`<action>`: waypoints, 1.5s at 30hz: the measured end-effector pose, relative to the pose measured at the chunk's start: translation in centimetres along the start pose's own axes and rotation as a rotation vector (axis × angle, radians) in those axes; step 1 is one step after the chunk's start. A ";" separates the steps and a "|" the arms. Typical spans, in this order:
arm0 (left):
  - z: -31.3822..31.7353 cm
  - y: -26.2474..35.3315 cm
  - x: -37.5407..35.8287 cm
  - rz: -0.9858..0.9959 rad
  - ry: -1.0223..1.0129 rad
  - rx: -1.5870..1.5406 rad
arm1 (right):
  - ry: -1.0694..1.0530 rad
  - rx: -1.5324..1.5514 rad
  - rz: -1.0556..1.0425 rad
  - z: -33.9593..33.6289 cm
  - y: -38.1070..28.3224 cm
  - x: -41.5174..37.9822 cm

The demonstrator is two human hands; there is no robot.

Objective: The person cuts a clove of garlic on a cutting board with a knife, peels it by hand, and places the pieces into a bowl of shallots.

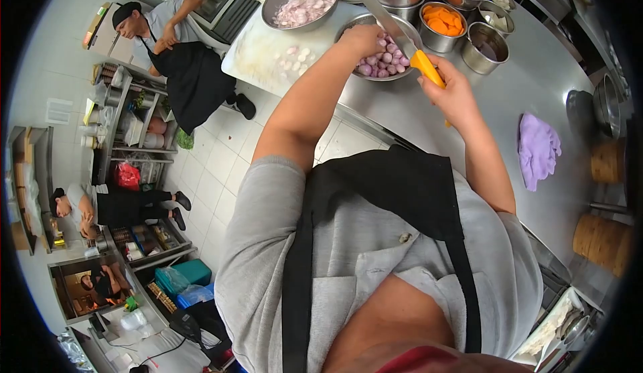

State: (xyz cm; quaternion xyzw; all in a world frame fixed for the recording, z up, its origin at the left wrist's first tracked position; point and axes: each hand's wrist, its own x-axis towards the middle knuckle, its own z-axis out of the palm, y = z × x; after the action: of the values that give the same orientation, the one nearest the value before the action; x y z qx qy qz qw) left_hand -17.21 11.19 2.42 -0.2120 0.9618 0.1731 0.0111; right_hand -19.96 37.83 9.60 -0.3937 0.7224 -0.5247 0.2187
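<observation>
My right hand (447,91) is closed round the yellow handle of a long kitchen knife (383,14). Its blade points up and left, over the rim of a metal bowl. Inside that bowl (414,36) lie many peeled purple shallots (385,63). My left hand (362,43) reaches into the bowl's left side among the shallots; its fingertips are partly hidden. A white cutting board (251,54) lies to the left, with several pale shallot pieces (293,58) on it. A larger bowl (271,12) of sliced shallots (307,8) stands at the board's far side.
Beyond the shallots stand a pot of cut carrots (443,20), a pot of dark liquid (487,46) and several other containers. A purple cloth (538,148) lies on the steel counter (469,128) at right. Two people in black aprons stand at left near shelves (127,128).
</observation>
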 end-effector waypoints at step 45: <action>-3.9 -14.7 -11.5 -0.364 0.633 -0.320 | -0.362 0.536 -0.025 12.1 -0.9 3.2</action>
State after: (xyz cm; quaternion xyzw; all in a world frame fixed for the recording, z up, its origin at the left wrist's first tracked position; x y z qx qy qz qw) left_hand -0.54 2.03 2.40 -0.4207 0.8253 0.2420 -0.2887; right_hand -12.77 28.07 6.46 -0.4178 0.5032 -0.6203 0.4329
